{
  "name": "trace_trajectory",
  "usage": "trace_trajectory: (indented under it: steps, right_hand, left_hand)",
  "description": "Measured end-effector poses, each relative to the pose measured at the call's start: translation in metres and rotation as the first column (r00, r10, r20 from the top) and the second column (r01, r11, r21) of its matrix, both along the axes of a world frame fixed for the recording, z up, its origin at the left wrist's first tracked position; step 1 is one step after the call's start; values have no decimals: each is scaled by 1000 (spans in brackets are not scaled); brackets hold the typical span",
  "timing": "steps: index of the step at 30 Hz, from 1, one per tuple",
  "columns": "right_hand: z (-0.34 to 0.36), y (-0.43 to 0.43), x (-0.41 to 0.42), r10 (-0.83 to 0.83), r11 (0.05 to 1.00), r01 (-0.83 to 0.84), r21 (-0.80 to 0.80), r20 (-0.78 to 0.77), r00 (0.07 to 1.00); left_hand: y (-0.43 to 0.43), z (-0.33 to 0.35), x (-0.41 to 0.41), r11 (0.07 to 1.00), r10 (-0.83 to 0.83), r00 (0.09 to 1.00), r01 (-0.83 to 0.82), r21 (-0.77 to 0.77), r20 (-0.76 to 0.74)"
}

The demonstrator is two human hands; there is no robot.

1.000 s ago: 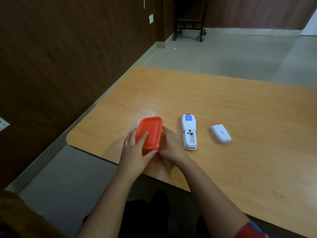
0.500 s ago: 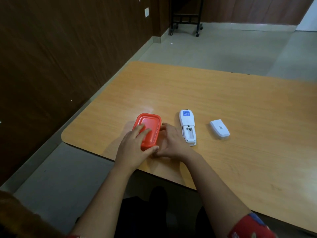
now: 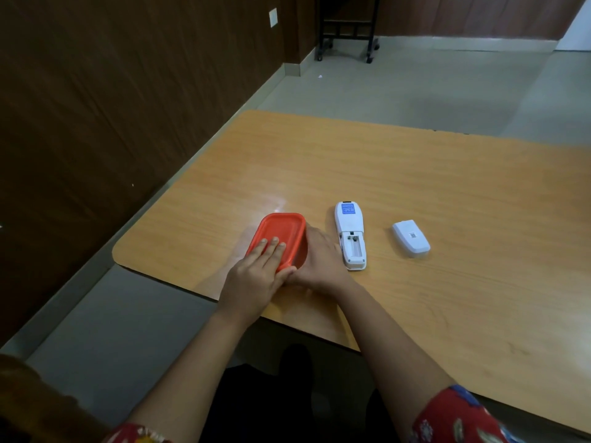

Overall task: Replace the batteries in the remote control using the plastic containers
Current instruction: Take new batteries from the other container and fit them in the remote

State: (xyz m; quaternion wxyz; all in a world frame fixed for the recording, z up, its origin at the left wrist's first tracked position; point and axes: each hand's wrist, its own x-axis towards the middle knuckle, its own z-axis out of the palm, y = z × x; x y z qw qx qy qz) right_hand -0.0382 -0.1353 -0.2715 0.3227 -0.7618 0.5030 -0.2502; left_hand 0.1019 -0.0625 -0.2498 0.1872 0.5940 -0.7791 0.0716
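A plastic container with a red lid (image 3: 283, 230) sits near the table's front left corner. My left hand (image 3: 256, 276) lies flat on the lid, fingers stretched out and pressing down. My right hand (image 3: 318, 260) grips the container's right side and near corner. To the right lies the white remote control (image 3: 350, 235), face down, with its battery compartment open and empty. Its white battery cover (image 3: 411, 238) rests further right on the table. No batteries are visible; the container's inside is hidden by the lid.
The wooden table (image 3: 415, 174) ends close to my body, with its left edge near a dark wood-panelled wall (image 3: 112, 107). A black wheeled rack (image 3: 347, 30) stands on the grey floor far behind the table.
The red lid was tilted up in my hands a second ago; it now lies flat on the container, with my left fingers moved onto its top.
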Motion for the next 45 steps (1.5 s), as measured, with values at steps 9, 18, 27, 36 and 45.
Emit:
trace_trajectory:
  steps: [9,18,27,36,45]
  right_hand:
    - [4,-2,1,-4,1000,4,13,35,999]
    - [6,3,0,25,1000,-26,-9,-146,989]
    - [9,3,6,28,999,-22,33,-201,979]
    - [16,8,5,88,983,-52,174,-205,975]
    - [17,-3,8,5,997,-3,82,-24,1000]
  left_hand:
    - [-6,1,2,980,30,971,-76,-185,-238]
    - [-25,6,14,848,317,504,-530,3,-804]
    - [-40,4,39,617,354,-389,-587,524,-851]
    - [-35,23,27,649,372,-249,-619,442,-894]
    - [-12,38,10,771,316,-562,-316,552,-764]
